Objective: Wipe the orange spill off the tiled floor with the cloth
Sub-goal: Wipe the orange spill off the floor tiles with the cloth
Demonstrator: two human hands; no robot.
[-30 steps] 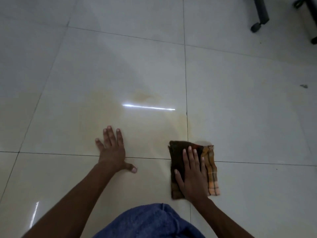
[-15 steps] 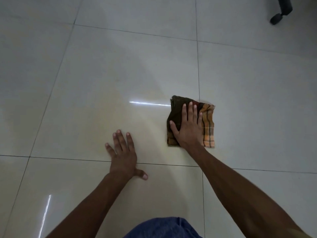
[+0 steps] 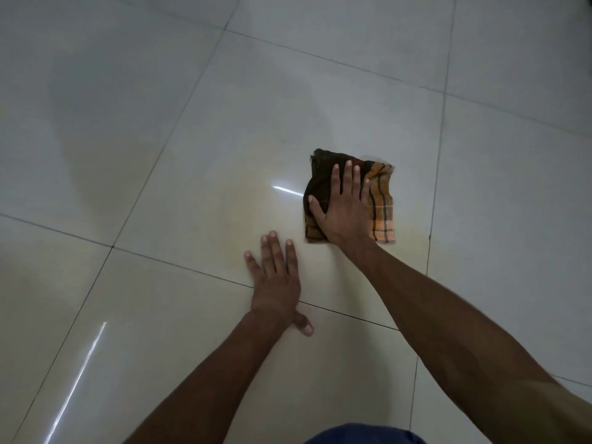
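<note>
1. The right hand (image 3: 344, 213) lies flat with straight fingers, pressing the folded checked cloth (image 3: 382, 203) onto the tiled floor (image 3: 144, 139)
2. The left hand (image 3: 277, 278) rests flat on the floor near the cloth, grasping nothing
3. A faint orange spill (image 3: 237, 216) tints the tile left of the cloth

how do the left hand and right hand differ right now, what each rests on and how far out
The right hand presses flat on the folded brown-and-orange checked cloth; the left hand rests on the bare glossy tiled floor. The right hand reaches farther from the person; the left hand sits nearer, across a grout line. Both are palm down with fingers straight.
</note>
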